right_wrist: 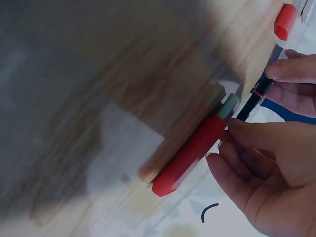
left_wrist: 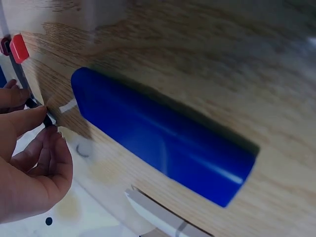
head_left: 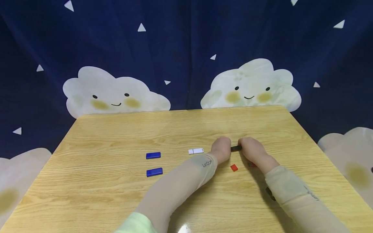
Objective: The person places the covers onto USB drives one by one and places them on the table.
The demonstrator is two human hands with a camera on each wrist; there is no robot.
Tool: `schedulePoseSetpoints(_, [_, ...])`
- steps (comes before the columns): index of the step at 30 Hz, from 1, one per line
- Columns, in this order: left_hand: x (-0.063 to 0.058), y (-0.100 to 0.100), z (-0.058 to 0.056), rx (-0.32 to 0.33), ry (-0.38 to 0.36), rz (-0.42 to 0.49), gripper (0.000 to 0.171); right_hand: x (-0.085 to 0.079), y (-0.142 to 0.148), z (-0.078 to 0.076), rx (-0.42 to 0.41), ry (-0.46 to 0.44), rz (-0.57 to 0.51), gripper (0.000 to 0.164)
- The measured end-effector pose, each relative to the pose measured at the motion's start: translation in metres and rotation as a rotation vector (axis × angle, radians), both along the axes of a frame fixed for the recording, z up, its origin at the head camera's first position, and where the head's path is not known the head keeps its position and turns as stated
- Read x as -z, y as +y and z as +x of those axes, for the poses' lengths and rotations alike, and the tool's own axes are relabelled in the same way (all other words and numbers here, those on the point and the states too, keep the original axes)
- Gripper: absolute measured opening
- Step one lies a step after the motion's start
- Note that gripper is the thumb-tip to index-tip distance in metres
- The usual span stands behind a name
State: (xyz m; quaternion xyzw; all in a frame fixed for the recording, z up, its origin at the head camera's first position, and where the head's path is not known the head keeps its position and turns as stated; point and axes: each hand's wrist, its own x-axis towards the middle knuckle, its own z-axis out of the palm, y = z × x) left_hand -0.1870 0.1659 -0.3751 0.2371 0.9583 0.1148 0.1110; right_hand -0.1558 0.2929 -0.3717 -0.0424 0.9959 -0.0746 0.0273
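Note:
A slim black USB stick (head_left: 236, 148) spans the gap between my two hands above the table's right half. My left hand (head_left: 222, 149) pinches one end between thumb and fingers; the right hand (head_left: 254, 152) pinches the other. A thin red line crosses the stick in the right wrist view. Closer to me, below the hands, lie a small red cap (head_left: 234, 167) and a red USB stick (right_wrist: 190, 155) with its metal plug bare. The right forearm partly covers that red stick in the head view.
Two blue USB sticks (head_left: 153, 155) lie one in front of the other on the left of the wooden table (head_left: 102, 194). A white USB stick (head_left: 196, 151) is just left of my left hand. Another black piece (head_left: 270, 193) shows beside the right sleeve. A dark cloud-print curtain (head_left: 186, 48) hangs behind.

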Motion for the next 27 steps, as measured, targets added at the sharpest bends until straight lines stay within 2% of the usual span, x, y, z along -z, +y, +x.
schedulePoseSetpoints(9, [-0.007,-0.013,0.005,0.045,-0.060,0.071,0.004,0.000,0.006,0.005,0.020,-0.015,0.011,0.018])
schedulePoseSetpoints(14, [-0.016,-0.024,0.008,0.099,-0.123,0.094,0.033,-0.004,0.014,0.010,0.038,-0.003,0.001,0.012])
schedulePoseSetpoints(19, [-0.019,-0.024,0.020,0.141,-0.141,0.033,0.049,-0.011,0.022,0.017,0.059,-0.014,0.008,0.023])
schedulePoseSetpoints(24, [-0.015,-0.017,0.035,0.135,-0.116,-0.091,0.042,-0.016,0.024,0.024,0.084,-0.065,0.002,0.027])
schedulePoseSetpoints(27, [-0.014,-0.014,0.039,0.139,-0.113,-0.110,0.036,-0.018,0.027,0.028,0.097,-0.074,-0.008,0.027])
